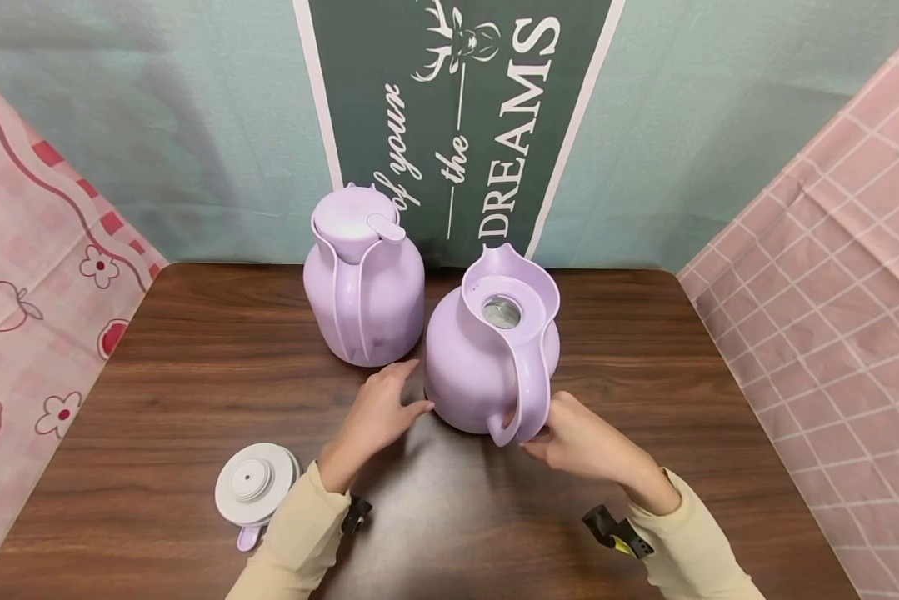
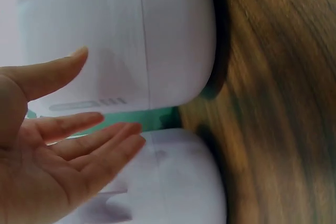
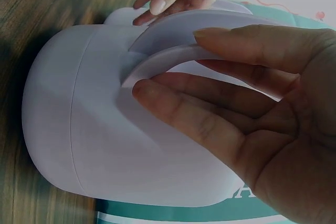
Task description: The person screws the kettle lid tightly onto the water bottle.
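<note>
A lilac thermos jug [image 1: 460,358] without a lid stands on the table, its round mouth uncovered and its handle towards me. My right hand [image 1: 587,437] holds that handle at its lower part; in the right wrist view the thumb and fingers of the right hand [image 3: 252,93] lie on either side of the handle [image 3: 173,56]. My left hand [image 1: 377,417] is beside the jug's lower left side, fingers spread and holding nothing. A second lilac thermos jug [image 1: 397,292], with its lid on, stands behind to the left.
A round white lid [image 1: 265,487] with a lilac tab lies upside down at the table's front left, next to my left sleeve. The wooden table [image 1: 217,358] meets a curtain and a dark green printed panel [image 1: 449,100] at the back. Pink cloths hang at both sides.
</note>
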`<state>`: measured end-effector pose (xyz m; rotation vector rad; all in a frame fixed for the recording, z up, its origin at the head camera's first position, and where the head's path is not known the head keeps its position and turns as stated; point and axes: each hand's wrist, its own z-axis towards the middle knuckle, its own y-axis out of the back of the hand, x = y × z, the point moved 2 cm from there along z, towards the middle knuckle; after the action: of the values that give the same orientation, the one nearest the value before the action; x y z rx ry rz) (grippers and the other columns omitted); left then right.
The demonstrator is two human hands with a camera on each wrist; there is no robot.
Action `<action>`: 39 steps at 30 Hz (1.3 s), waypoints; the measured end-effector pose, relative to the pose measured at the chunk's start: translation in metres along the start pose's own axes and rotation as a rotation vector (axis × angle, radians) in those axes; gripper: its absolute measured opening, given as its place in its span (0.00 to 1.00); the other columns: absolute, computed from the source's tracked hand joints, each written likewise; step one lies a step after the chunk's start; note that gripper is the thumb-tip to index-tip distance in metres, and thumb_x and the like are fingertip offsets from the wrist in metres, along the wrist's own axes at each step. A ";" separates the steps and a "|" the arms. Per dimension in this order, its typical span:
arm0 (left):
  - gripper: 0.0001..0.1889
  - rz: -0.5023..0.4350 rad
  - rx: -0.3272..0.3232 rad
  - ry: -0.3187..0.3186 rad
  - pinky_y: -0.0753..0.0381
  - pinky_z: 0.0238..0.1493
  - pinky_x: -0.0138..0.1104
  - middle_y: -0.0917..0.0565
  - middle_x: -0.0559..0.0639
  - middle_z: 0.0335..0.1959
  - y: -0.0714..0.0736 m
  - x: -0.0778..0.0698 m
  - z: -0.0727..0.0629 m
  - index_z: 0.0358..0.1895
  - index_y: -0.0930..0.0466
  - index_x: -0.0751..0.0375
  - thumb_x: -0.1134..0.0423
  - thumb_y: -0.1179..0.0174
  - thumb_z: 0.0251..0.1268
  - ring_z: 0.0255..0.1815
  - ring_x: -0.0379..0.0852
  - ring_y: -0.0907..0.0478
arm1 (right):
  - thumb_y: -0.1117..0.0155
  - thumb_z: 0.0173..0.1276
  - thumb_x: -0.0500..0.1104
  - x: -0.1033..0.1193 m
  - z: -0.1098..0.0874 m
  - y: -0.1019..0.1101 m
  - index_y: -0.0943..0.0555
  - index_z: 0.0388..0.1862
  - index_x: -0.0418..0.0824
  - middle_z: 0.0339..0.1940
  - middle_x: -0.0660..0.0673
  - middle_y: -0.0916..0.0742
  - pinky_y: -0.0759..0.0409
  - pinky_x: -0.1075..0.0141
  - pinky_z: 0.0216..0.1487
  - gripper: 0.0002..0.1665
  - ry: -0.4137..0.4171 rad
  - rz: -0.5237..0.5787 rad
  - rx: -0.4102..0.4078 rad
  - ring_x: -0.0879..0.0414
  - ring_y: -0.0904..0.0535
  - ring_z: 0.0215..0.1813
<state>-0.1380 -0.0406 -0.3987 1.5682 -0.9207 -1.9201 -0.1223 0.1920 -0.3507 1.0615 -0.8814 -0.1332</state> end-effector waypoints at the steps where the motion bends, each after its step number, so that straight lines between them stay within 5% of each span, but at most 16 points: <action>1: 0.31 0.022 0.003 0.002 0.34 0.56 0.48 0.26 0.65 0.54 0.001 0.001 -0.001 0.57 0.30 0.73 0.61 0.33 0.50 0.56 0.60 0.30 | 0.34 0.45 0.28 0.000 0.000 0.000 0.25 0.29 0.42 0.22 0.56 0.23 0.30 0.70 0.27 0.14 0.000 -0.001 0.000 0.65 0.31 0.25; 11: 0.25 0.199 -0.042 0.037 0.29 0.48 0.49 0.23 0.66 0.47 0.023 0.008 -0.020 0.50 0.25 0.74 0.66 0.32 0.46 0.49 0.62 0.26 | 0.34 0.45 0.28 -0.001 0.000 0.000 0.25 0.27 0.42 0.21 0.56 0.24 0.30 0.70 0.26 0.14 0.011 -0.003 -0.002 0.66 0.32 0.24; 16: 0.25 0.263 -0.049 0.106 0.29 0.45 0.53 0.24 0.68 0.45 0.037 0.014 -0.030 0.50 0.25 0.73 0.66 0.32 0.46 0.46 0.65 0.27 | 0.34 0.45 0.28 -0.002 0.000 0.000 0.25 0.27 0.43 0.20 0.56 0.25 0.31 0.71 0.25 0.14 0.007 -0.002 0.002 0.66 0.33 0.24; 28: 0.30 0.322 0.052 0.332 0.34 0.37 0.62 0.28 0.72 0.49 0.058 0.036 -0.052 0.56 0.29 0.68 0.61 0.33 0.48 0.49 0.72 0.34 | 0.34 0.47 0.28 -0.002 -0.001 -0.001 0.24 0.26 0.42 0.20 0.57 0.24 0.31 0.71 0.26 0.12 -0.021 0.009 0.019 0.66 0.33 0.24; 39: 0.36 0.339 0.182 0.428 0.34 0.33 0.64 0.32 0.76 0.48 0.059 0.053 -0.065 0.57 0.32 0.69 0.60 0.28 0.40 0.44 0.79 0.37 | 0.34 0.47 0.28 -0.003 -0.002 -0.002 0.24 0.26 0.41 0.20 0.57 0.24 0.31 0.71 0.25 0.11 -0.005 0.011 0.008 0.66 0.33 0.23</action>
<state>-0.0887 -0.1302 -0.3951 1.7042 -1.1044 -1.2349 -0.1226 0.1941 -0.3542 1.0634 -0.8925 -0.1229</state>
